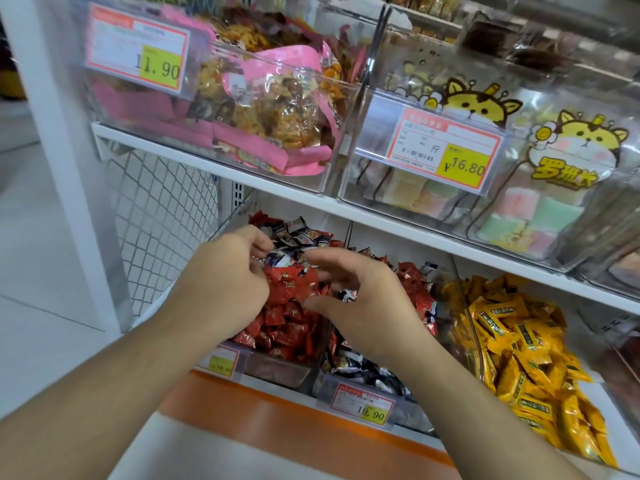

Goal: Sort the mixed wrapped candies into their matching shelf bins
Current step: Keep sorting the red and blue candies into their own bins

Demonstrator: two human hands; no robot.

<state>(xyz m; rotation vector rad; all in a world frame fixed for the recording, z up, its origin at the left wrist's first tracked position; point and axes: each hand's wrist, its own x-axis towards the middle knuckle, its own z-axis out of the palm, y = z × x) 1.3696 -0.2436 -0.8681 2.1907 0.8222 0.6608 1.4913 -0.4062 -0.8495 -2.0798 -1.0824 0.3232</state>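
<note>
Bright, even shop light from overhead; we see soft shadows only. Glare streaks on clear upper bins (346, 109). Motion blur smears price tags (138, 46) and right hand (360, 299). Wide-angle bending at edges; top corners out of focus.

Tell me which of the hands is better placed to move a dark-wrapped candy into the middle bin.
Probably the right hand: it hovers nearer the middle bin, with a dark-wrapped candy just beneath it. The left hand is over the red candies.

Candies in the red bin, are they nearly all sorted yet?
Not yet. The yellow candies look tidy in their own bin. Both hands, left hand and right hand, are picking in the red candies. Dark-and-white wrapped candies still sit among the red ones, so more need moving.
</note>
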